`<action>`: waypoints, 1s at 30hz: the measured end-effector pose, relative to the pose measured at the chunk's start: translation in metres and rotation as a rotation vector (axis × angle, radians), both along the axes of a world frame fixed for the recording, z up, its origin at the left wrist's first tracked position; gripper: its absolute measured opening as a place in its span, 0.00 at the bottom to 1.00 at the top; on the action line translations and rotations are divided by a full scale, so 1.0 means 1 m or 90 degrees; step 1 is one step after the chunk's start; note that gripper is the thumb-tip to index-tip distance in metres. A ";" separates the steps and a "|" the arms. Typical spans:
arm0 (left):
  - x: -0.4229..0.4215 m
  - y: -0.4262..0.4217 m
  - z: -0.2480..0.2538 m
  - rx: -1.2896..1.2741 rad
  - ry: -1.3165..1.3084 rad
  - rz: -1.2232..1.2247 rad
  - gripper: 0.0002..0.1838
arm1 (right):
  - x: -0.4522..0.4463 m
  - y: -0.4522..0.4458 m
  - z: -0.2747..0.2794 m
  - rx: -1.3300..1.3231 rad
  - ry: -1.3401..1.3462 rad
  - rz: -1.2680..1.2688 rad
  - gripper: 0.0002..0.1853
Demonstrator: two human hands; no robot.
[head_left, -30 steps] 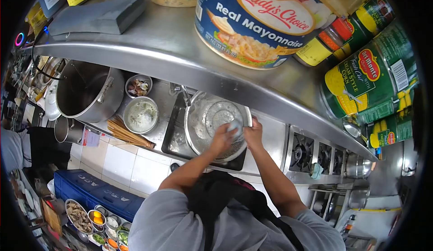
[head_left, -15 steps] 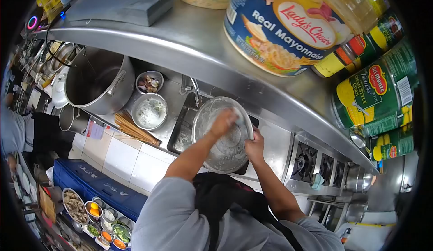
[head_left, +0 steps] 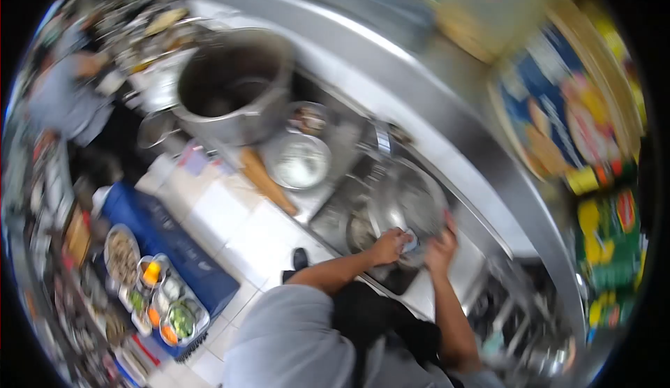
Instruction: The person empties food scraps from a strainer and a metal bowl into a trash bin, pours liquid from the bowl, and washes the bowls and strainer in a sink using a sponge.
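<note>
A large round metal basin (head_left: 421, 196) is tilted over the sink. My left hand (head_left: 389, 246) is closed at the near edge of the basin, with a small pale pad (head_left: 410, 241) showing at its fingers. Blur hides whether the pad is a sponge or a cloth. On the right side, my right hand (head_left: 441, 250) grips the basin's rim, its fingers smeared by motion. Behind the basin stands the faucet (head_left: 382, 139). Another round metal vessel (head_left: 360, 229) shows partly in the sink (head_left: 335, 203), left of the basin.
Left of the sink are a bowl of whitish contents (head_left: 301, 161), a smaller bowl (head_left: 307, 118), wooden sticks (head_left: 269, 182) and a large pot (head_left: 234, 81). A shelf edge (head_left: 447, 102) overhangs. The stove (head_left: 513, 311) is right; a blue cooler (head_left: 174, 255) and another person (head_left: 77, 102) are left.
The view has swung round and blurred. My left hand has moved from the basin's inside to its near edge, and the basin has tilted. My right hand remains at the rim.
</note>
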State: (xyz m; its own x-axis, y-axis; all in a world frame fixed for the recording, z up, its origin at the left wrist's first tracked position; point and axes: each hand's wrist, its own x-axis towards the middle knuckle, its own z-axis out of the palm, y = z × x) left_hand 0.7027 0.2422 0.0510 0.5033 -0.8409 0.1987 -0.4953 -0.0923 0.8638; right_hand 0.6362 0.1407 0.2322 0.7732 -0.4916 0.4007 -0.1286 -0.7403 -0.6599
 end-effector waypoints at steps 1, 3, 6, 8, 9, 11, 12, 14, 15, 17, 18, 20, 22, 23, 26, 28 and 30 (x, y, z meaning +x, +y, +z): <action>0.027 0.000 -0.030 0.097 0.013 0.130 0.16 | -0.005 -0.004 -0.002 -0.051 0.002 0.017 0.30; 0.064 -0.036 -0.056 -0.058 0.204 0.439 0.17 | -0.016 -0.012 -0.031 0.013 0.046 -0.013 0.30; 0.049 -0.122 -0.043 -0.033 -0.119 0.384 0.25 | -0.022 -0.027 -0.076 0.369 0.050 -0.091 0.30; 0.019 -0.137 0.007 -0.121 0.470 0.181 0.38 | -0.011 -0.034 -0.082 0.501 0.079 -0.095 0.31; -0.002 -0.143 0.000 -0.204 0.489 0.107 0.40 | -0.014 -0.072 -0.104 0.455 0.105 -0.100 0.32; -0.010 -0.084 0.028 -0.086 0.431 -0.135 0.35 | -0.011 -0.109 -0.122 0.408 0.135 -0.084 0.34; -0.030 -0.059 0.052 -0.037 0.481 -0.090 0.32 | -0.012 -0.122 -0.120 0.525 0.090 -0.110 0.37; -0.041 0.003 0.071 -0.064 0.310 -0.140 0.39 | -0.004 -0.127 -0.101 0.647 0.058 -0.121 0.41; -0.042 0.019 0.069 -0.060 0.307 -0.120 0.39 | 0.004 -0.111 -0.083 0.632 0.083 -0.207 0.43; -0.044 0.046 0.056 0.013 0.054 -0.088 0.33 | 0.005 -0.130 -0.119 0.659 0.115 -0.248 0.32; -0.040 0.053 0.056 0.019 0.056 -0.071 0.33 | 0.007 -0.129 -0.129 0.663 0.126 -0.234 0.32; -0.022 0.055 0.055 0.045 -0.056 -0.104 0.26 | 0.017 -0.116 -0.125 0.482 0.144 -0.128 0.22; -0.006 0.055 0.055 -0.085 -0.061 -0.098 0.19 | 0.026 -0.114 -0.104 0.158 0.058 0.038 0.20; 0.008 0.068 0.074 -0.125 -0.038 -0.107 0.18 | 0.029 -0.111 -0.092 -0.165 -0.040 0.190 0.19; 0.049 0.080 0.079 -0.205 -0.070 0.049 0.20 | 0.021 -0.106 -0.053 -0.306 0.301 0.354 0.21; 0.081 0.088 0.095 -0.253 -0.242 0.135 0.24 | 0.018 -0.092 -0.042 -0.339 0.208 0.367 0.19; 0.079 0.099 0.130 -0.121 -0.254 0.364 0.23 | 0.031 -0.059 -0.010 -0.126 0.569 0.322 0.17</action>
State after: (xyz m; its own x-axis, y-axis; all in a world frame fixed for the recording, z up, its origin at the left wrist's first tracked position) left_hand 0.7820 0.3416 0.1811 0.7127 -0.4002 0.5761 -0.6957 -0.2980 0.6536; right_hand 0.6670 0.0820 0.2219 0.9247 -0.0161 -0.3803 -0.1554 -0.9280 -0.3387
